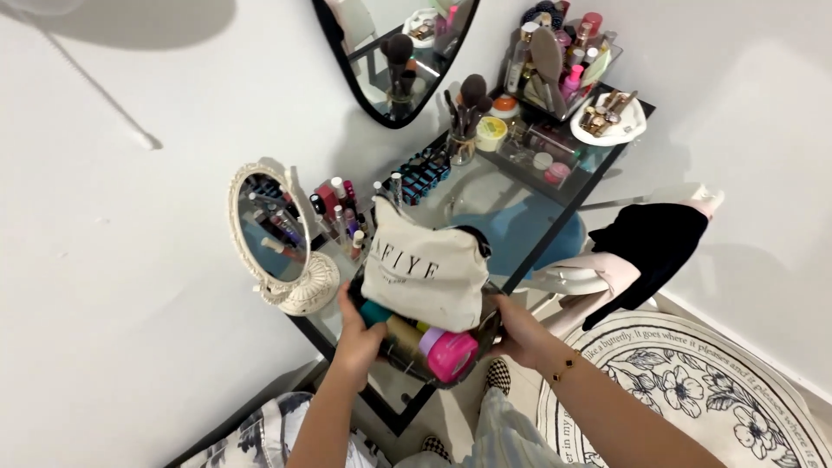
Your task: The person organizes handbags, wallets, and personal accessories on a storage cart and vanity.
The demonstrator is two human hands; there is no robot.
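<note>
Both hands grip a clear tray [485,334] at the near edge of the glass table [555,204]. The left hand [360,338] is closed on its left side, the right hand [518,334] on its right, which keeps the load level. A cream pouch [425,273] stands upright in the tray beside a pink jar [451,355]. An oval mirror [269,230] stands just left.

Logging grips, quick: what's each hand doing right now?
Left hand: gripping the clear organizer tray's left side.
Right hand: gripping its right side.
</note>
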